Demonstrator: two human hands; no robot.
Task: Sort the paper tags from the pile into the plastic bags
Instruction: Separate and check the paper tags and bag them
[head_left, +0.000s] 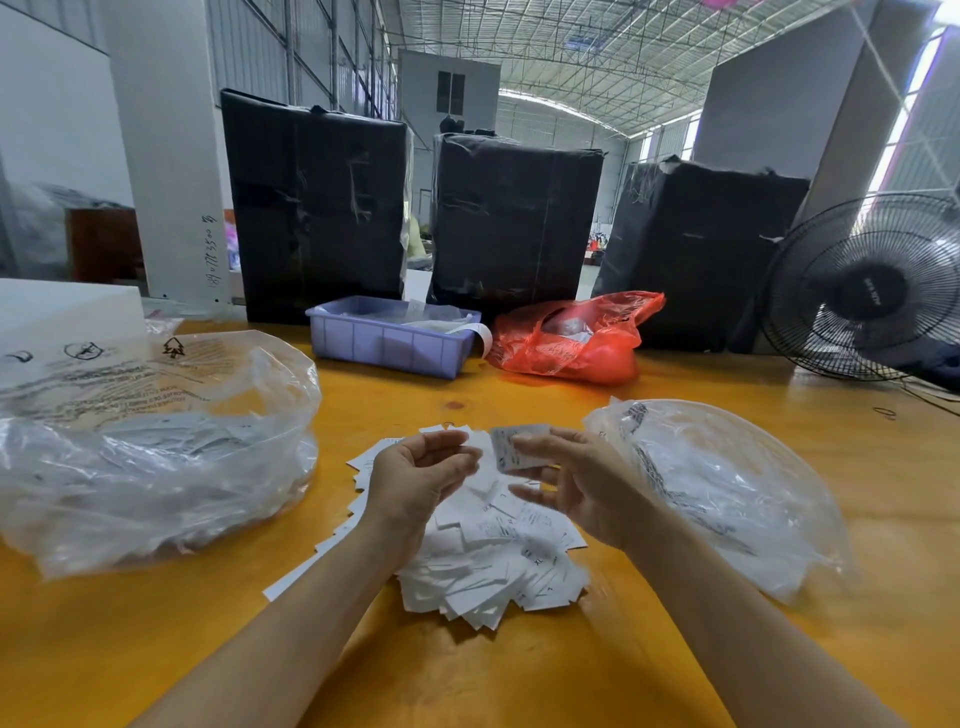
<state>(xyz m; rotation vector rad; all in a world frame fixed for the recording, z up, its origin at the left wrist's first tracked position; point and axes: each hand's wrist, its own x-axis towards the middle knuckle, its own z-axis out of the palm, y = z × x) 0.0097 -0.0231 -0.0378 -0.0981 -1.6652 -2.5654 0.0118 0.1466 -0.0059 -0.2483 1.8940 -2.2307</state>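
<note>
Above the loose pile of white paper tags (488, 551) on the yellow desk (519, 395), the right hand (566, 483) pinched one thin, light, bendable tag (514, 447) by its edge while the left hand (415, 478) hung loosely curled, seemingly empty.

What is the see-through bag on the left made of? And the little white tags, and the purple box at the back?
The left bag looks like thin clear plastic: shiny, crinkled, printed. The tags look like matte white paper, flat with small print. The purple box seems hard plastic, smooth with moulded ribs.
</note>
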